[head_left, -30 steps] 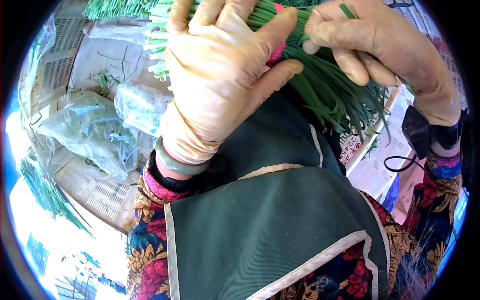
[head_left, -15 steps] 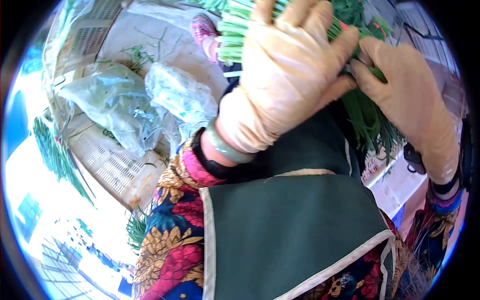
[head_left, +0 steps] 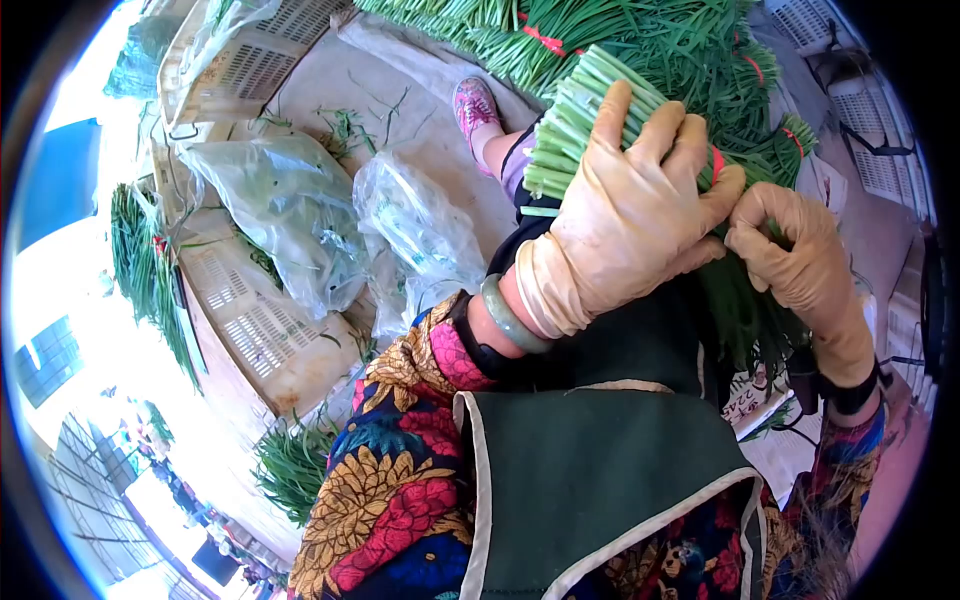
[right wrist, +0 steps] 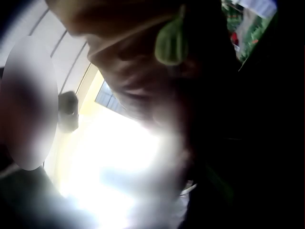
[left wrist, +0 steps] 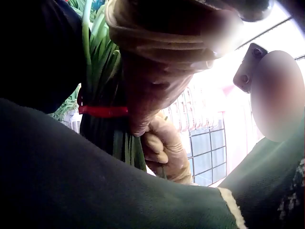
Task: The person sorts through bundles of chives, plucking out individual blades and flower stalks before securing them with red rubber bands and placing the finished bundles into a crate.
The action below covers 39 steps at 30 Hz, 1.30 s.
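Observation:
A bundle of long green stalks lies across the lap, its pale cut ends toward the upper left, a red band round it. Over the bundle the gloved left hand spreads, fingers bent round the stalks. Beside it, at the leafy side, the gloved right hand has thumb and fingertips pinched together on a bit of green leaf. The left wrist view shows the red band round the stalks, with the left hand against them. A green leaf shows at the right hand in the dark right wrist view.
More banded green bundles lie at the top. Clear plastic bags and a perforated crate are on the left, with loose green scraps on the pale sheet. A shoe is near the upper middle; another crate stands upper right.
The head view has shifted, so more bundles and the shoe show. The right hand, apart from the left and loosely bent a second ago, has come close beside it, fingers pinched on leaf.

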### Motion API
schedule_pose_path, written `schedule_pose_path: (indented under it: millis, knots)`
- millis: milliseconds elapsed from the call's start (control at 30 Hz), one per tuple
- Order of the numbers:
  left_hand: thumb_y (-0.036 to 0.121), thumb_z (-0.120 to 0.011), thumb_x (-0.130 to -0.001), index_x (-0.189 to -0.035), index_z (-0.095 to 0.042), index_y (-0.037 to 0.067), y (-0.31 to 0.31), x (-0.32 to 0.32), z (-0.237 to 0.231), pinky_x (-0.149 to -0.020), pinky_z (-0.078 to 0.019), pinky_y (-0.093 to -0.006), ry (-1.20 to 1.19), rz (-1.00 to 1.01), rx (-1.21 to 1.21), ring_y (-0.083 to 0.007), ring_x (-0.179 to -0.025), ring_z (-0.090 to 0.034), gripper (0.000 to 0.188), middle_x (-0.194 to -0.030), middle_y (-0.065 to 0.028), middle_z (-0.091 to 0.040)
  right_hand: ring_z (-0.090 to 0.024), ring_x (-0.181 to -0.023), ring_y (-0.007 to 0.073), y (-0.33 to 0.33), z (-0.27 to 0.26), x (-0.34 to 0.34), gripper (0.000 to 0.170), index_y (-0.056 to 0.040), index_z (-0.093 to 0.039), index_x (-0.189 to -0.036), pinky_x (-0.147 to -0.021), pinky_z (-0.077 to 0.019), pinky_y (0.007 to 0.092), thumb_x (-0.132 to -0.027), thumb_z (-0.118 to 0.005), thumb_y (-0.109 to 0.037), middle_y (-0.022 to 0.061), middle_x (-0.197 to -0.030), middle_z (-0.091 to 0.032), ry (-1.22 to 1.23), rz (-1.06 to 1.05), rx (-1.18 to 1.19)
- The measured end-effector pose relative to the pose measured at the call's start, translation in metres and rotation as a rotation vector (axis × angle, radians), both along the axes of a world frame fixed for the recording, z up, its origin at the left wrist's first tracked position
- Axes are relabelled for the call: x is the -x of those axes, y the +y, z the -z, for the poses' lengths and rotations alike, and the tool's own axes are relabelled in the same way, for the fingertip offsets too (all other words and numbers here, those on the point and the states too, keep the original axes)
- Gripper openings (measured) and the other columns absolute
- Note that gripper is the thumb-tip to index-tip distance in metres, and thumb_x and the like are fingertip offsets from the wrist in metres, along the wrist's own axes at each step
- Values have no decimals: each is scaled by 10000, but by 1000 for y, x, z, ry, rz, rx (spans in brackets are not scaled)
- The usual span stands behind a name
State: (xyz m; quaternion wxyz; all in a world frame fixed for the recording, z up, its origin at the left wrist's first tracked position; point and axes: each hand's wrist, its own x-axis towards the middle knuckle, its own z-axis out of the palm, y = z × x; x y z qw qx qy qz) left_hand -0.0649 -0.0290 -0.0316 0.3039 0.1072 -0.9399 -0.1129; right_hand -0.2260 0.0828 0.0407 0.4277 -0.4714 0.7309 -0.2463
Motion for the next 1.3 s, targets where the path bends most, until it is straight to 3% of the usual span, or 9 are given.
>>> schedule_pose_path:
  millis: [67,400,533,600,700,867,1000,1100,1300]
  knots:
    - [480,-777,-693,-1218,-642,219,1,-2,-8,-1047,-357,-610,-107,-13,-9,-335,-1210,-513,601,-1233,-145,-564,-470,-535,64,-12,-18,7,134,-42,-569,-785,-499,-360,229,-900,-604,-100,-8,-642,-538,-185,20,-266]
    - [601,-804,-573,-1393,-570,192,8,-24,-30,-1064,-357,-492,-307,140,169,-345,-1210,-504,946,-1327,-120,-540,-573,-517,69,114,7,93,233,-11,-677,-1034,-449,-469,195,-1025,-551,-206,47,-802,-703,-754,212,569]
    - [526,-847,-571,-1390,-511,93,16,0,-15,-1064,-357,-512,-316,228,188,-330,-1227,-503,985,-1329,-140,-538,-635,-596,104,185,4,77,259,-20,-678,-1086,-499,-520,173,-1042,-521,-221,83,-902,-717,-510,602,472]
    - [424,-871,-603,-1368,-465,14,26,16,-8,-1015,-413,-489,-281,254,236,-331,-1163,-549,959,-1285,-153,-569,-333,-514,-18,213,23,83,341,-6,-595,-1213,-465,-259,133,-1066,-458,-281,-9,-851,-548,-391,642,336]
    - [291,-885,-576,-1392,-437,54,0,40,-7,-1007,-425,-498,-267,303,132,-349,-1148,-556,961,-1263,-152,-578,-305,-507,-21,217,11,86,346,2,-586,-1212,-461,-228,131,-1063,-468,-288,-34,-791,-512,-293,733,272]
    - [282,-846,-741,-1234,-634,27,-25,71,-22,-802,-533,-356,-317,364,-23,-270,-850,-665,594,-951,-132,-691,-330,-402,-17,238,2,69,319,-27,-640,-1166,-387,-221,161,-1010,-578,-298,-27,-603,-514,-208,619,212]
    - [344,-738,-921,-1135,-675,-40,-84,98,-25,-728,-510,-280,-458,320,-883,-80,-790,-601,444,-897,-105,-736,-508,-575,39,198,-2,53,168,-80,-670,-1069,-532,-384,196,-986,-622,-218,-38,-685,-578,-345,566,24]
    - [344,-696,-955,-1125,-685,-30,-82,104,-49,-744,-517,-297,-614,237,-853,-85,-804,-613,412,-907,-63,-731,-538,-635,43,206,12,38,148,-51,-664,-1068,-556,-402,209,-973,-618,-156,-37,-723,-557,-469,533,82]
    - [290,-646,-995,-1213,-643,-18,-111,65,-81,-812,-517,-292,-320,230,-942,-107,-894,-630,377,-1020,-43,-719,-561,-653,94,135,-11,28,184,-47,-640,-1126,-606,-452,250,-954,-620,-112,11,-789,-604,-279,428,279]
